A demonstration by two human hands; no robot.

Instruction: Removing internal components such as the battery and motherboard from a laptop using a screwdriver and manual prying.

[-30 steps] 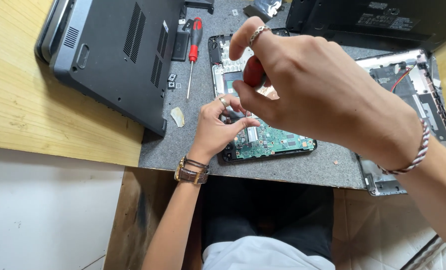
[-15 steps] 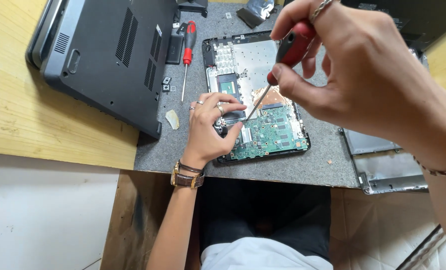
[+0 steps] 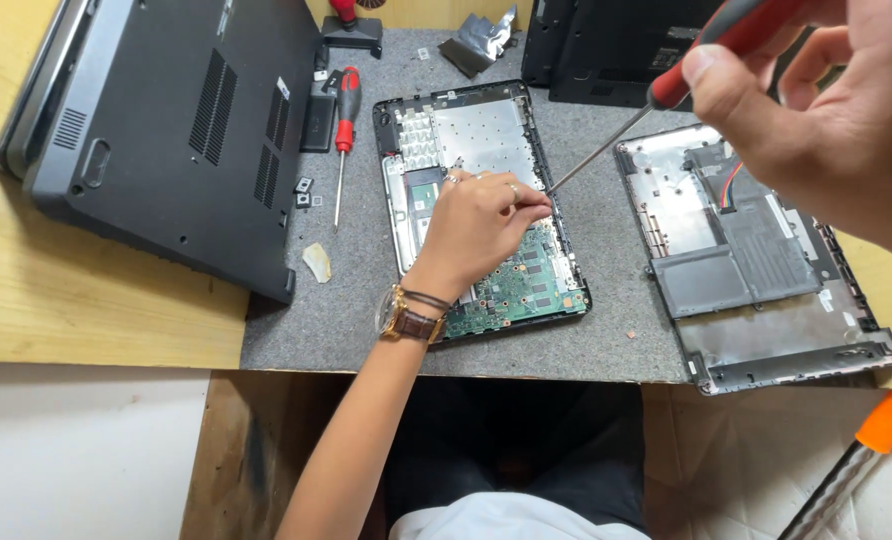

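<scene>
- Head view: left hand (image 3: 481, 225) is pressed down on the opened laptop base (image 3: 481, 205), fingertips pinched over its green board, mid-counter on the grey mat (image 3: 606, 330).
- Right hand (image 3: 826, 120) is clenched round a red-handled screwdriver (image 3: 656, 100), raised up, tip just beside the left fingers.
- Spare red screwdriver (image 3: 344, 125) lies left of the base; a bottom cover (image 3: 756, 260) sits on the right.

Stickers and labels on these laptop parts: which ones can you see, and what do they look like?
Small white sticker: on the dark grey laptop base at left, near its right edge, rectangular.
White stickers: on the open silver case at right, small, near the dark panel.
Screens or packages: none show.
</scene>
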